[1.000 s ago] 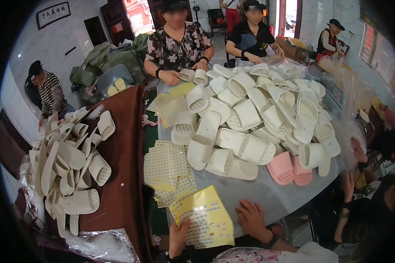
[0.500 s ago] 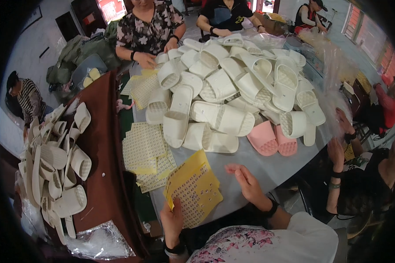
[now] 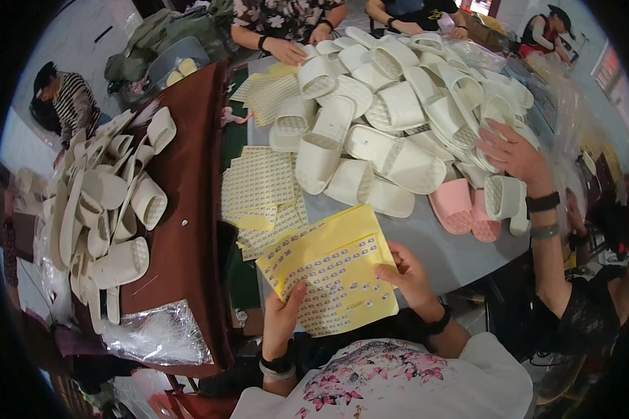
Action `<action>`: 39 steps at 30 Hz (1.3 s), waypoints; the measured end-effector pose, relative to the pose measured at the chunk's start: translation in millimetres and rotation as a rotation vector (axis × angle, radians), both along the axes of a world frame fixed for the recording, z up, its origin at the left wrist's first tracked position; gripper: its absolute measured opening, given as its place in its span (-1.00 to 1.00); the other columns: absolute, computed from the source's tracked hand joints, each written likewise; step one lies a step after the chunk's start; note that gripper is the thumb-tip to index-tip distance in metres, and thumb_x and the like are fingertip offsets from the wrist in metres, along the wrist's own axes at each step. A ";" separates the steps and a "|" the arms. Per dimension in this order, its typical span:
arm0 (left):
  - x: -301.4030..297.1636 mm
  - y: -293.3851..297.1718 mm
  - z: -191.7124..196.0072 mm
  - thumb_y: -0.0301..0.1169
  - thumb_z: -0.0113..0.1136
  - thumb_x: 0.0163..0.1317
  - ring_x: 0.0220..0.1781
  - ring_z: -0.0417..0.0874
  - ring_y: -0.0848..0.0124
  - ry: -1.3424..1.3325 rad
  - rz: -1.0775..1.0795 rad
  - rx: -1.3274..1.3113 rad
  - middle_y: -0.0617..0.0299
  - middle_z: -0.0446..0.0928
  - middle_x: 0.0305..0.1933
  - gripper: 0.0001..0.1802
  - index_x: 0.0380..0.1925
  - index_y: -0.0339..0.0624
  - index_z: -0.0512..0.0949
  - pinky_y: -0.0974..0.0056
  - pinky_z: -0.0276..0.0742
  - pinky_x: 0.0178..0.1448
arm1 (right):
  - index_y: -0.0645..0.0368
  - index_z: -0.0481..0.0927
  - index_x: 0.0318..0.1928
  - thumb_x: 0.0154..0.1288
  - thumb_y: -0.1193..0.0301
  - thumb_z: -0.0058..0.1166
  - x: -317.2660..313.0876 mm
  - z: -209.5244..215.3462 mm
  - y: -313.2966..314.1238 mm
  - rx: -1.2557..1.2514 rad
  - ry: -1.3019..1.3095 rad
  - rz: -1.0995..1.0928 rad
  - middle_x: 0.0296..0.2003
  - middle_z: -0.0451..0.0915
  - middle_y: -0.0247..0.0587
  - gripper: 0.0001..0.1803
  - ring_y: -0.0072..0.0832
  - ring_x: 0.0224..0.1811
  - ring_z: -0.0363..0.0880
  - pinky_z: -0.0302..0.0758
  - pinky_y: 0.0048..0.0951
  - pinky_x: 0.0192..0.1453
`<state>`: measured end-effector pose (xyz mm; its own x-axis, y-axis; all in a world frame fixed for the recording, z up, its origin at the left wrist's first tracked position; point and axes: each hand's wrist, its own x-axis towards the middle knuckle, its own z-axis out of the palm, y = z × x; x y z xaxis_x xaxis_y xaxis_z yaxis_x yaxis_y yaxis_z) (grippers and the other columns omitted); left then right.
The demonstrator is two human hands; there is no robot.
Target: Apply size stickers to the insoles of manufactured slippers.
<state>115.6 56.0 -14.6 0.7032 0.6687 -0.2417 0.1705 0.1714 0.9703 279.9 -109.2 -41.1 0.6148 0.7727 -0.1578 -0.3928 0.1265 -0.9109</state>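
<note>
Yellow sticker sheets (image 3: 328, 283) at lower centre of the frame are gripped between the left hand (image 3: 282, 318) and right hand (image 3: 411, 281); light, even pressure near the edges should prevent creasing.

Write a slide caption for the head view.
Left hand and right hand hold yellow sticker sheets near a pile of pale slippers.

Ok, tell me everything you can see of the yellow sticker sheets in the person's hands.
The yellow sticker sheets, apparently stacked, look like thin paper. The front one carries rows of small printed labels; its lower right is mostly bare, with a few labels scattered. Held aslant at the near edge of the gray table, they are gripped by the left hand at lower left and the right hand at the right edge.
</note>
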 end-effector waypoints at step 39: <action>16.9 3.3 -14.5 -0.39 0.13 0.17 -0.33 0.47 0.57 0.038 -0.144 -0.178 0.24 0.54 -0.31 -0.73 -0.23 -0.40 0.48 0.45 0.38 -0.24 | 0.26 0.42 0.03 0.28 0.21 -0.04 22.9 4.2 -16.2 -0.307 -0.192 0.380 -0.19 0.54 -0.29 -0.57 -0.59 -0.21 0.46 0.40 -0.52 -0.15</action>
